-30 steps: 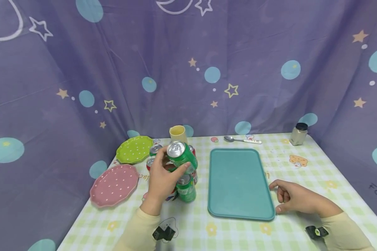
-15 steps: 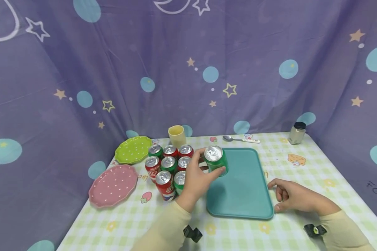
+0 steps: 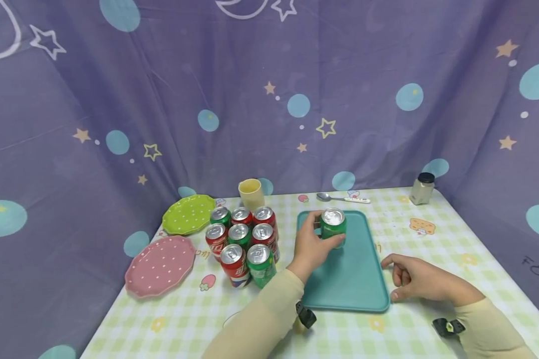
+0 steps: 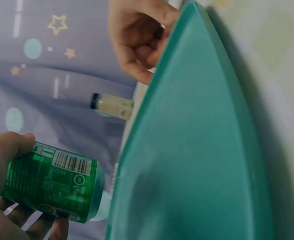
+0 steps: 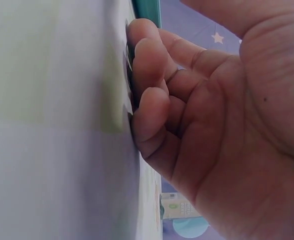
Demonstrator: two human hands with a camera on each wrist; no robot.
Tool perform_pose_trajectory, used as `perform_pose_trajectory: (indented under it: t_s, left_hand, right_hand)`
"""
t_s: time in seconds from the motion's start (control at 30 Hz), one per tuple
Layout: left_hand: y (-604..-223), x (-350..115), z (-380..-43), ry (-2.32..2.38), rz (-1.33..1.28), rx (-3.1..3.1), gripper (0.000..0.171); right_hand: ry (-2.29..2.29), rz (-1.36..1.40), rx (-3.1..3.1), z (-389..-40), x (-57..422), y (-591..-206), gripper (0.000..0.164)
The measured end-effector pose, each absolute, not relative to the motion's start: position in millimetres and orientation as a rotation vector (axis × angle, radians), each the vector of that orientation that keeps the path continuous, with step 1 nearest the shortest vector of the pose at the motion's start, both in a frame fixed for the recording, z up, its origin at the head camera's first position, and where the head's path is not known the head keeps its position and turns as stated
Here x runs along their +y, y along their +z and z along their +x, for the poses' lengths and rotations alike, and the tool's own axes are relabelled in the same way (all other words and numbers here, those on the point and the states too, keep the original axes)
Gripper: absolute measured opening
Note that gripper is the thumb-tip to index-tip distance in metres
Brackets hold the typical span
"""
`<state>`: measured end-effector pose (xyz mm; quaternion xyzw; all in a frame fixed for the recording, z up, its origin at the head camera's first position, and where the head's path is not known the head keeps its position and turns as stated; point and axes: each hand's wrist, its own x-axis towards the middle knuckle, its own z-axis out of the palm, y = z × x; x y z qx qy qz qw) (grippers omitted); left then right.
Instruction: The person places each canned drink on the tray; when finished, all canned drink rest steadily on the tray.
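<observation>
My left hand [image 3: 312,247] grips a green soda can [image 3: 333,224] by its sides, upright, over the far half of the teal tray [image 3: 352,284]. In the left wrist view a gap shows between the bottom of the green can [image 4: 54,182] and the tray's surface [image 4: 197,135]. Beside the tray's right edge, my right hand [image 3: 424,281] rests on the tablecloth with its fingers loosely curled and nothing in them. Its index fingertip and thumb tip lie right at the tray's rim. To the left of the tray, several red and green soda cans [image 3: 239,234] stand upright in a close group.
Behind the cans is a yellow cup [image 3: 251,194]. A green dotted plate [image 3: 188,215] and a pink dotted plate [image 3: 160,267] lie at the left. Along the back are a spoon [image 3: 343,199] and a black-lidded jar [image 3: 422,189], in front of a purple curtain [image 3: 233,75].
My left hand has carried the green can rightward from above the can group to over the tray, and turned it upright. The right hand has stayed in place beside the tray.
</observation>
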<state>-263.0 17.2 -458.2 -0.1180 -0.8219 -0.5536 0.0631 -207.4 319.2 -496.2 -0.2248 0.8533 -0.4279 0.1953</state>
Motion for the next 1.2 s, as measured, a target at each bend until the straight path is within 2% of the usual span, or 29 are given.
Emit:
perform_pose_trajectory:
  t_s: [0.57,1.2]
  left_hand:
    - [-471.3,64.1,-298.0,-1.654,-0.299,-2.600,0.064]
    - [-473.7,85.3,-302.8,-1.542,-0.312,-2.646,0.067]
  right_hand:
    - [-1.239,-0.603,2.358,-206.3,318.4,-493.5,0.065]
    - [-1.230,-0.581,2.355,-206.9,318.3,-494.0,0.065]
